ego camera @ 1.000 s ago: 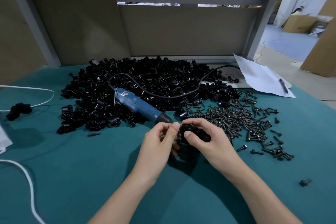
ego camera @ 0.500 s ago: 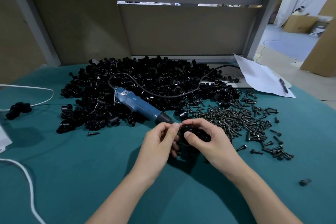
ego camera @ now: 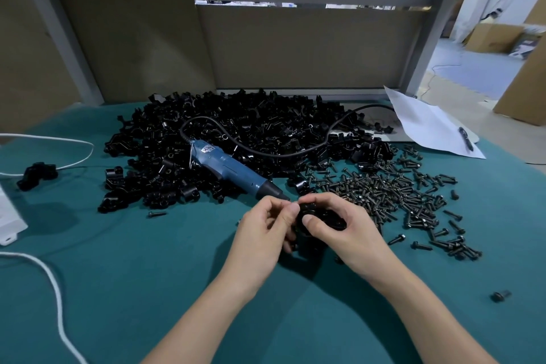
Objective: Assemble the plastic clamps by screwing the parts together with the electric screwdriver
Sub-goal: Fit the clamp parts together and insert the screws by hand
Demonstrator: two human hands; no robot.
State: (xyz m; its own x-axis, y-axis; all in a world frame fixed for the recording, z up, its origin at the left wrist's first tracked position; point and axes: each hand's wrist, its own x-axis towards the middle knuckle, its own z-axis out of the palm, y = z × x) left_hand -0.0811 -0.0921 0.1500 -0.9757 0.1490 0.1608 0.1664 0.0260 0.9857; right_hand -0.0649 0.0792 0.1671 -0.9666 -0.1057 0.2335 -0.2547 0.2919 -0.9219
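My right hand (ego camera: 345, 230) grips a black plastic clamp (ego camera: 320, 217) just above the teal table, thumb on top. My left hand (ego camera: 263, 230) meets it from the left, thumb and forefinger pinching something small at the clamp's top edge; what it pinches is hidden. The blue electric screwdriver (ego camera: 233, 170) lies on the pile of black clamp parts (ego camera: 236, 139), its tip pointing at my hands. Loose black screws (ego camera: 393, 198) are spread to the right of my hands.
The screwdriver's black cord (ego camera: 295, 154) loops over the pile. A white sheet with a pen (ego camera: 428, 127) lies back right. An assembled clamp (ego camera: 37, 174), white cable (ego camera: 56, 298) and white box (ego camera: 7, 216) sit left. A stray part (ego camera: 500, 295) lies right.
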